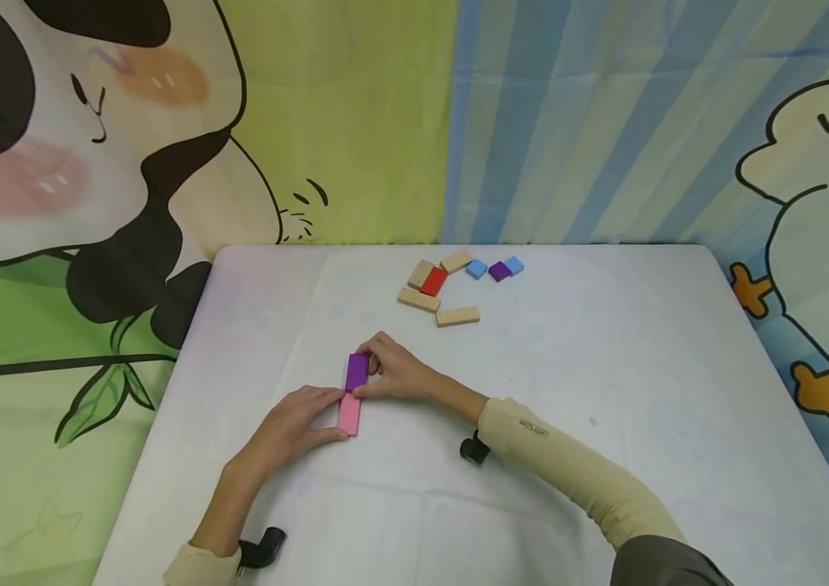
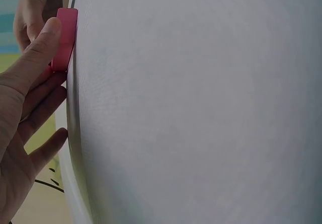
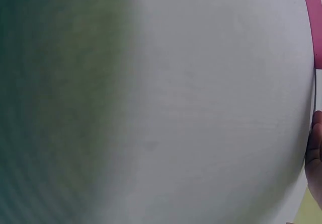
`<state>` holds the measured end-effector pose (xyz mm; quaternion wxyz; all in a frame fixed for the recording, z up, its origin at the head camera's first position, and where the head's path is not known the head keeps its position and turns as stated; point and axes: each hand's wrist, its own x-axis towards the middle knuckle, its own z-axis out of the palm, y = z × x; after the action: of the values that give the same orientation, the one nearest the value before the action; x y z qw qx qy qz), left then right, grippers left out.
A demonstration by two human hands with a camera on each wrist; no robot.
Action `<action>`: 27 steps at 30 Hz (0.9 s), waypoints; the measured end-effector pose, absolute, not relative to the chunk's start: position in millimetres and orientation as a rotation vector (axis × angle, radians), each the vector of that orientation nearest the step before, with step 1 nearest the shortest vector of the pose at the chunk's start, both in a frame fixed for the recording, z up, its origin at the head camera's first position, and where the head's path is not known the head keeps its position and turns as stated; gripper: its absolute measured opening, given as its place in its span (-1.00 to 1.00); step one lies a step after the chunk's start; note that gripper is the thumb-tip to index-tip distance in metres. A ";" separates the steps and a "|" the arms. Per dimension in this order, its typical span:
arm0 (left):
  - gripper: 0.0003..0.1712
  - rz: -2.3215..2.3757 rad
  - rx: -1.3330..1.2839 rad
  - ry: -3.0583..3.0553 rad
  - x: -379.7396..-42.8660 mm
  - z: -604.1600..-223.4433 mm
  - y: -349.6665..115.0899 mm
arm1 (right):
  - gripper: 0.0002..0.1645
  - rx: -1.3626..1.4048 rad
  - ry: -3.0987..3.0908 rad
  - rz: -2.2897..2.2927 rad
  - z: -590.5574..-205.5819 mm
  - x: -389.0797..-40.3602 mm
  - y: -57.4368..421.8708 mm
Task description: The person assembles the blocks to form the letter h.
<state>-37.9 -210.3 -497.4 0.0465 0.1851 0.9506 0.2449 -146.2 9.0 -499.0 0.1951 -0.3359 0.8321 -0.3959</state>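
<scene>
On the white table, a pink block [image 1: 350, 415] and a purple block [image 1: 356, 373] lie end to end in a line, the purple one farther from me. My left hand [image 1: 290, 429] pinches the pink block lengthwise, thumb at its near end and index finger by the seam between the two. From the right, my right hand [image 1: 401, 373] holds the purple block with its thumb near the seam and fingers at the far end. In the left wrist view the pink block [image 2: 66, 39] shows beside the left thumb. The right wrist view catches only part of the pink block [image 3: 316, 30] at its edge.
Toward the back lies a loose group of blocks: several plain wooden ones [image 1: 458, 316], a red one [image 1: 434, 282], two blue ones [image 1: 476, 269] and a small purple one [image 1: 499, 271]. A cartoon-printed curtain [image 1: 355, 122] hangs behind the table [image 1: 604, 350].
</scene>
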 end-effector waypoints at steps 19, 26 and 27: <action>-0.24 0.726 0.613 2.931 -38.6 -493.5 -211.2 | -0.20 -1.014 2.406 -0.982 -501.8 -145.6 5.3; -0.24 0.717 0.642 2.959 -38.3 -495.5 -211.5 | -0.30 -1.017 2.312 -1.009 -499.0 -147.8 10.8; -0.24 0.721 0.647 2.963 -38.4 -496.2 -211.5 | -0.32 -1.012 2.302 -1.009 -499.4 -148.8 11.7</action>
<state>-38.4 -211.5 -496.2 0.0119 0.2075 0.9504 0.2314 -148.8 11.7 -499.4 0.2144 -0.3650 0.8298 -0.3637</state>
